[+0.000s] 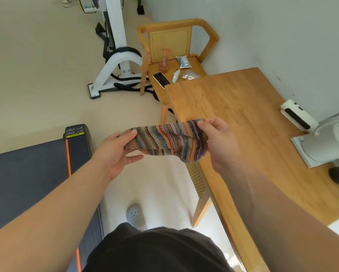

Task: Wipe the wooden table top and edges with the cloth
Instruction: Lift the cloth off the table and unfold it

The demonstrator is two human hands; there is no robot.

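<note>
A multicoloured striped cloth (168, 140) hangs stretched in the air between my two hands, beside and partly over the left edge of the wooden table (249, 122). My left hand (116, 152) pinches the cloth's left end between thumb and fingers. My right hand (217, 142) pinches its right end, above the table's left edge. The cloth sags in the middle and does not touch the table top.
A wooden chair (174, 46) at the table's far end carries a spray bottle (164, 61), a phone (161, 79) and small packets. White appliances (300, 116) stand on the table's right side. A treadmill (37, 163) lies left; an exercise machine (115, 55) stands behind.
</note>
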